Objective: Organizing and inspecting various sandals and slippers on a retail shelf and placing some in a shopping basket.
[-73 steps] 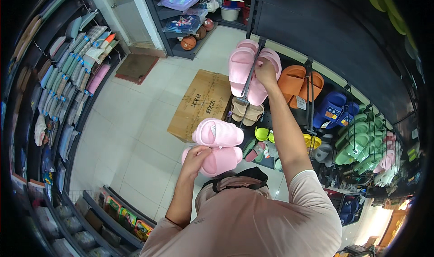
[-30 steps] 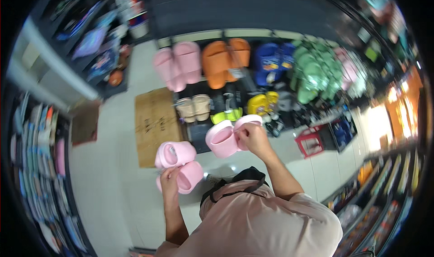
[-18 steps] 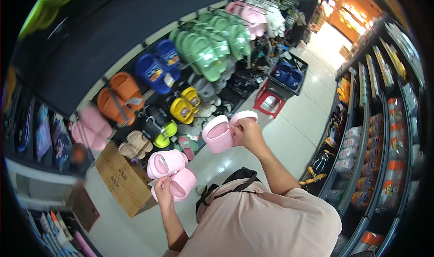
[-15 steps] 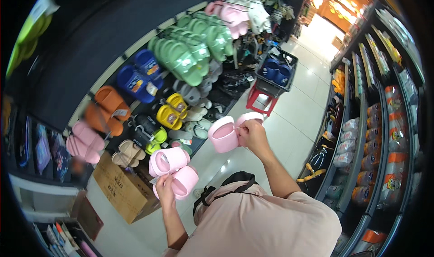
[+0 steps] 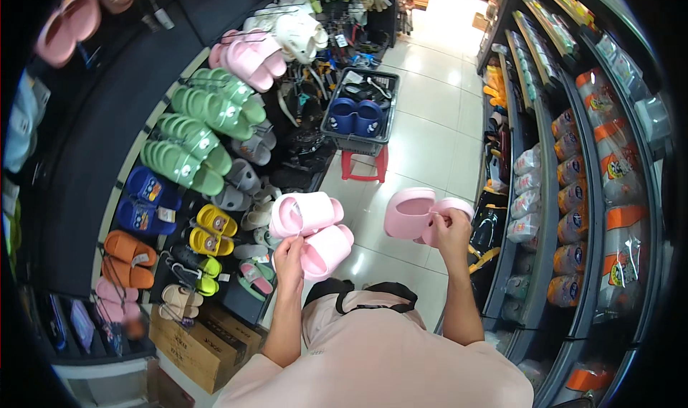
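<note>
My left hand (image 5: 289, 262) pinches a pair of light pink slippers (image 5: 324, 250) where the two join. One of them lies above the other, with their openings to the left. To the right, my right hand (image 5: 451, 234) is closed on a second pair of pink slippers (image 5: 408, 218), gripped between the two shoes. Both pairs are held up in front of my body over the tiled floor, apart from each other. My right fingers partly cover the inner edges of their pair.
On the left, a display rack holds green slippers (image 5: 204, 125), blue slippers (image 5: 149, 201), yellow slippers (image 5: 213, 230) and orange slippers (image 5: 129, 259). A cardboard box (image 5: 190, 347) stands below. Ahead, a black basket (image 5: 358, 137) rests on a red stool (image 5: 364, 165). Packaged goods (image 5: 571, 218) line the right-hand shelves.
My view has swung toward the aisle, so the rack now lies farther left. Both hands appear farther right, the left one also higher. Each still holds its pink pair.
</note>
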Demonstrator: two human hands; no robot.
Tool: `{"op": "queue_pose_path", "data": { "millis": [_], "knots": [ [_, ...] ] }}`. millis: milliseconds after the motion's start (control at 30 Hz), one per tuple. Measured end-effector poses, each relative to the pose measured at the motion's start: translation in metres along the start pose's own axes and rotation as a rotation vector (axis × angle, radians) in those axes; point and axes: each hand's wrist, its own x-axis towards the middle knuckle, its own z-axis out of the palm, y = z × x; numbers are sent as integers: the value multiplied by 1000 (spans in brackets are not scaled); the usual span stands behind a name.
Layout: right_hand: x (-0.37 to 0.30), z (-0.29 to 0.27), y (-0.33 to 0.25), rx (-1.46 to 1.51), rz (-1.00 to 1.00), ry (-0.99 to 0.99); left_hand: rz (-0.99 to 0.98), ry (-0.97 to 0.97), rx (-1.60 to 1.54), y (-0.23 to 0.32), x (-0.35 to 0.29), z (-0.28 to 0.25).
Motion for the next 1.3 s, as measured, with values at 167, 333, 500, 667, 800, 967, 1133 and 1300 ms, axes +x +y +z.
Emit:
{"op": "queue_pose_path", "data": {
  "millis": [167, 333, 500, 667, 800, 967, 1133, 1300],
  "knots": [
    [33, -22, 29, -50, 133, 133, -13, -99, -19, 20, 48, 77],
    [79, -15, 48, -77, 213, 202, -7, -148, -13, 18, 114, 123],
    [144, 15, 77, -96, 256, 223, 20, -134, 44, 10, 191, 152],
    [223, 53, 81, 74, 287, 194, -11, -88, 87, 24, 247, 168],
    [295, 100, 85, 299, 338, 154, 16, -31, 122, 24, 278, 170],
    [391, 170, 83, 765, 432, 113, 75, 81, 164, 23, 300, 174],
    [479, 246, 92, 886, 534, 66, 15, 279, 126, 28, 313, 192],
    [549, 334, 126, 1082, 789, -36, 27, 414, 146, 26, 327, 217]
  ]
}}
